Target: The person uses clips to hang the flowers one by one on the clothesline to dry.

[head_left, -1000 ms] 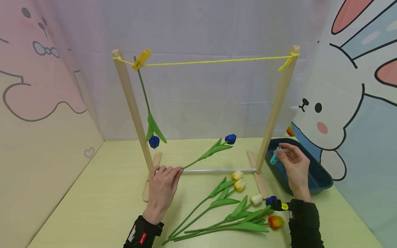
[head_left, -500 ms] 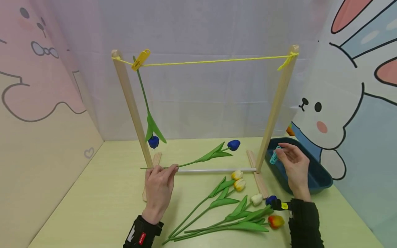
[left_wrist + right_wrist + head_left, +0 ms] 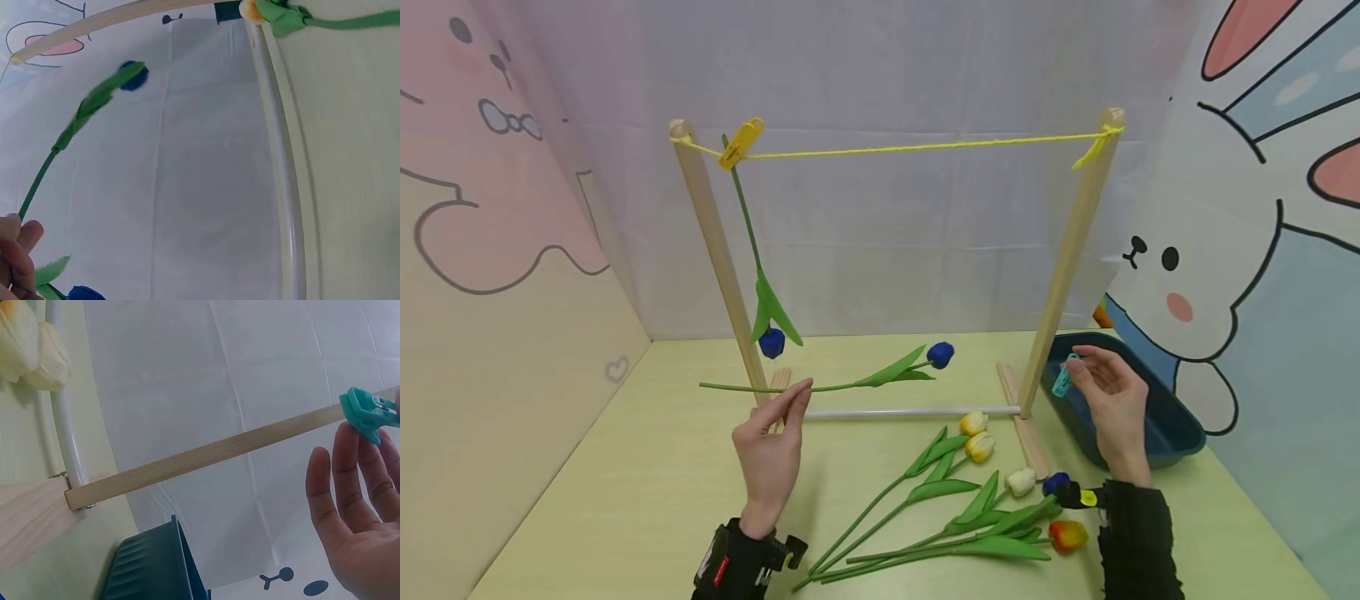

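My left hand (image 3: 771, 450) pinches the green stem of a blue artificial tulip (image 3: 940, 355), which lies nearly level in the air with its bloom to the right. In the left wrist view the same tulip (image 3: 100, 103) rises from my fingertips. A turquoise clothespin (image 3: 1064, 377) is pinched in my right hand (image 3: 1112, 400), over the dark bin. The right wrist view shows the clothespin (image 3: 365, 414) between thumb and fingers. Another blue tulip (image 3: 772, 342) hangs bloom down from the yellow line (image 3: 925, 149), held by a yellow clothespin (image 3: 742, 144).
Several tulips (image 3: 925, 546) in white, yellow, orange-red and blue lie on the table in front. Two wooden posts (image 3: 1078, 250) carry the line, with a white rod (image 3: 910, 412) joining them low down. A dark blue-green bin (image 3: 1176, 446) stands at the right.
My left hand has turned and risen slightly to the left, bringing the tulip from slanted to nearly level, more stem showing past the fingers. My right hand stays in place with the clothespin.
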The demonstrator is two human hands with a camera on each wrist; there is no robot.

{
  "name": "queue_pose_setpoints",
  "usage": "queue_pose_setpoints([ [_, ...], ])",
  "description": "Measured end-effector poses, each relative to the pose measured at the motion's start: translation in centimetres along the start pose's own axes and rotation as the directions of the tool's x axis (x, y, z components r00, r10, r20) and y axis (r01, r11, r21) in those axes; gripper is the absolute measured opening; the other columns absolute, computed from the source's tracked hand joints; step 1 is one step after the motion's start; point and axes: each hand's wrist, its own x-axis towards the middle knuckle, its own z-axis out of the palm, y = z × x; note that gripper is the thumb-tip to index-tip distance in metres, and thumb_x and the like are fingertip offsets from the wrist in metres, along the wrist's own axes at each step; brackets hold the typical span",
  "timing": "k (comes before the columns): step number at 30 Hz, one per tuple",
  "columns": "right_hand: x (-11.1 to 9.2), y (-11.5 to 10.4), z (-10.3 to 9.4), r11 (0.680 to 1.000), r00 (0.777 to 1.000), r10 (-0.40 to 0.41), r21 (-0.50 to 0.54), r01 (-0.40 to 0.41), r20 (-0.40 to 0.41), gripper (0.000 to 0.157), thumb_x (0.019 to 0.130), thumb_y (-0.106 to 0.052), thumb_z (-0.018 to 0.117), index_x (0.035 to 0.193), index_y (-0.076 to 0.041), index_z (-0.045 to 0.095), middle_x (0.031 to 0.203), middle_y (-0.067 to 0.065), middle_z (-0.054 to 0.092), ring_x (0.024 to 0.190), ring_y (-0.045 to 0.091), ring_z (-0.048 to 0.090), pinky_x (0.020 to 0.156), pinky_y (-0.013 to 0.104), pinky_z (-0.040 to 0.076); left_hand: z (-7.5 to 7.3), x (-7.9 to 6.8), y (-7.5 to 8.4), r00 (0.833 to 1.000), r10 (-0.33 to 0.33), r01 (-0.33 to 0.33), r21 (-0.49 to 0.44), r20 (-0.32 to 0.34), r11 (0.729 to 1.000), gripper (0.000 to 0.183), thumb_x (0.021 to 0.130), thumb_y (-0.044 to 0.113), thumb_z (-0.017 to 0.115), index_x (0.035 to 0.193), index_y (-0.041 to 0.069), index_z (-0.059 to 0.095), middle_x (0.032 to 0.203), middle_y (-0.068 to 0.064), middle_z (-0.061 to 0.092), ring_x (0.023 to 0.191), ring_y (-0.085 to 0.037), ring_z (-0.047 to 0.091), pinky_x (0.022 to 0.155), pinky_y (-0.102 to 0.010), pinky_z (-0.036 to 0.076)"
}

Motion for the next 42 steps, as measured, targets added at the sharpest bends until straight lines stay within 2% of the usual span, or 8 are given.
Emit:
queue_pose_setpoints([
  [2,0.0,0.0,0.0,1.0,1.0,0.0,0.0,0.0,-0.001,0.019,0.095,0.006,0.063,0.113,0.011,0.065,0.081,-0.006,0.072,0.079,0.005,0.069,0.073,0.012,0.055,0.0,-0.6,-1.6,1.0,0.008,-0.009,-0.108,-0.003,0.994,0.02,0.089,-0.002,0.072,0.109,0.001,0.077,0.092,-0.012,0.078,0.071,-0.006,0.061,0.067,-0.017,0.038],
  [7,0.0,0.1,0.1,1.0,1.0,-0.003,0.007,0.003,-0.006,0.018,0.095,0.006,0.062,0.112,0.005,0.067,0.081,-0.006,0.071,0.079,0.006,0.069,0.073,0.012,0.055,-0.2,-0.3,-1.7,0.998,-0.038,0.026,-0.236,-0.045,0.971,0.02,0.093,-0.001,0.068,0.112,-0.005,0.074,0.106,0.002,0.079,0.074,0.001,0.065,0.06,-0.013,0.037],
  [9,0.0,0.1,0.1,1.0,1.0,-0.006,0.013,0.007,-0.014,0.02,0.095,0.007,0.062,0.112,-0.001,0.069,0.081,-0.006,0.072,0.078,0.006,0.069,0.072,0.013,0.056,-0.4,0.4,-0.1,0.995,-0.087,0.071,-0.239,-0.055,0.969,0.018,0.091,-0.007,0.067,0.108,-0.008,0.074,0.101,0.006,0.079,0.065,0.001,0.061,0.056,-0.015,0.037],
  [16,0.1,0.1,0.1,1.0,1.0,-0.011,0.025,0.011,-0.02,0.022,0.095,0.006,0.062,0.115,0.001,0.069,0.081,-0.005,0.072,0.075,0.007,0.067,0.071,0.013,0.056,-0.6,0.7,0.3,0.992,-0.123,0.113,-0.199,-0.038,0.973,0.019,0.089,-0.012,0.067,0.105,-0.009,0.074,0.096,0.016,0.076,0.06,-0.003,0.055,0.055,-0.015,0.037],
  [21,0.1,0.0,0.1,1.0,1.0,-0.014,0.025,0.015,-0.013,0.025,0.094,0.007,0.062,0.118,0.014,0.063,0.081,-0.004,0.072,0.073,0.008,0.066,0.069,0.015,0.055,-0.6,0.8,0.4,0.997,-0.07,0.064,-0.158,-0.03,0.985,0.018,0.088,-0.012,0.068,0.104,-0.007,0.075,0.101,0.0,0.078,0.068,-0.003,0.062,0.059,-0.015,0.039],
  [26,0.1,-0.1,0.1,1.0,1.0,-0.005,0.024,0.006,-0.011,0.023,0.095,0.005,0.063,0.116,0.011,0.064,0.081,-0.004,0.072,0.073,0.008,0.066,0.069,0.015,0.055,-0.4,0.9,0.3,0.999,-0.014,0.009,-0.134,-0.036,0.991,0.021,0.086,-0.015,0.068,0.102,-0.004,0.076,0.098,-0.011,0.078,0.068,-0.006,0.058,0.061,-0.018,0.037],
  [35,0.0,-0.6,0.8,1.0,1.0,0.004,0.02,-0.004,0.013,0.025,0.095,0.005,0.063,0.118,0.014,0.062,0.082,-0.004,0.072,0.075,0.007,0.066,0.07,0.014,0.056,-0.2,0.9,0.1,1.0,-0.029,0.027,-0.162,-0.007,0.986,0.012,0.089,-0.015,0.064,0.1,-0.01,0.063,0.102,0.005,0.075,0.078,0.0,0.064,0.065,-0.017,0.038],
  [42,0.2,-1.0,1.6,0.999,0.999,0.007,0.032,-0.009,0.044,0.02,0.095,0.003,0.064,0.114,0.003,0.07,0.082,-0.005,0.072,0.073,0.007,0.063,0.07,0.014,0.055,0.2,2.0,0.7,0.997,-0.052,0.064,-0.242,0.055,0.968,0.017,0.093,-0.011,0.061,0.091,-0.012,0.045,0.102,0.015,0.074,0.079,-0.001,0.066,0.064,-0.017,0.039],
])
